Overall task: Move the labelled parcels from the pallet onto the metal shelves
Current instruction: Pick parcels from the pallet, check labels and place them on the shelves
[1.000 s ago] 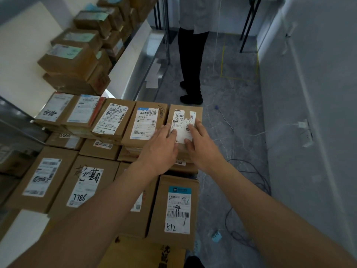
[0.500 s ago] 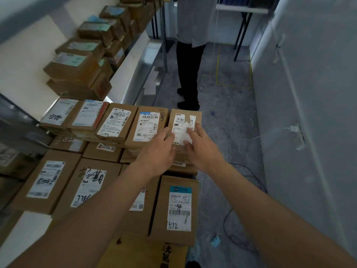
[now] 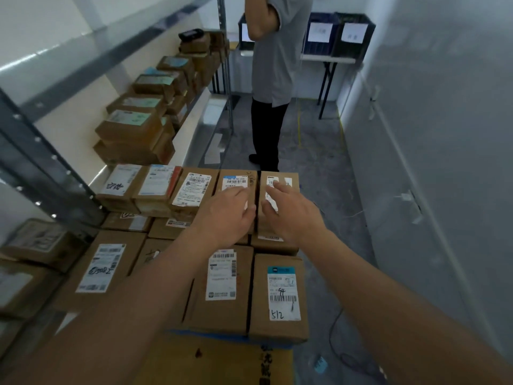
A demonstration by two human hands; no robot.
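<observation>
Brown labelled parcels are stacked in rows in front of me. The far row's rightmost parcel (image 3: 288, 177) lies under my right hand (image 3: 291, 213), whose straight fingers rest on its white label. My left hand (image 3: 226, 215) lies flat on the neighbouring parcel (image 3: 234, 179), fingers relaxed. Neither hand grips anything. Nearer rows hold larger boxes, one marked 512 (image 3: 279, 295). The metal shelf (image 3: 191, 134) on the left carries a line of stacked parcels (image 3: 133, 132).
A person (image 3: 273, 79) in a grey shirt and dark trousers stands on the grey floor just beyond the stack. A table with dark bins (image 3: 338, 34) is at the back. A white wall (image 3: 430, 134) runs along the right, with cables on the floor.
The view has tilted upward. My hands have drawn slightly apart; the left one has shifted off the rightmost parcel onto its neighbour.
</observation>
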